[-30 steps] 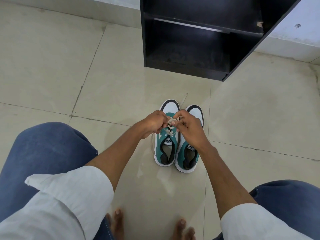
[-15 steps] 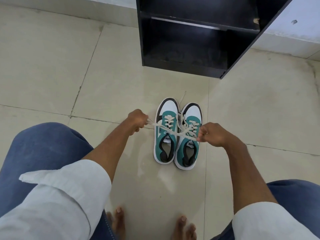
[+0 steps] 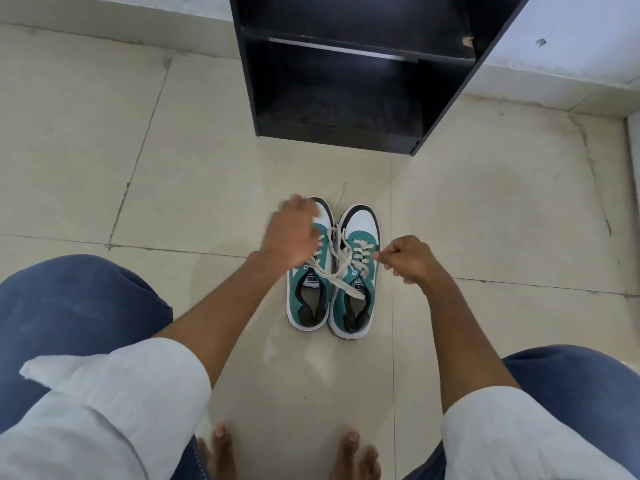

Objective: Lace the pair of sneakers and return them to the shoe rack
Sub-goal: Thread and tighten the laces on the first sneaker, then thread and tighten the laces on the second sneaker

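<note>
Two teal and white sneakers stand side by side on the tiled floor, the left sneaker (image 3: 298, 292) and the right sneaker (image 3: 360, 220), toes toward the black shoe rack (image 3: 332, 133). Cream laces (image 3: 341, 268) cross loosely over both tongues, and one flat end lies on the right sneaker's opening. My left hand (image 3: 291, 233) is blurred over the left sneaker's toe and eyelets; its grip cannot be made out. My right hand (image 3: 408, 259) is beside the right sneaker, fingertips pinched on a lace end.
The rack's lower shelf (image 3: 346, 109) is dark and holds nothing visible. A thin lace tip (image 3: 341, 194) lies on the floor ahead of the toes. My knees in blue jeans (image 3: 76, 306) flank the sneakers, bare toes (image 3: 221, 445) below. A pale wall base (image 3: 554, 88) runs behind.
My left hand swung from out at the left to over the left sneaker's toe. The taut lace between my hands went slack and now drapes across both sneakers. My right hand barely moved.
</note>
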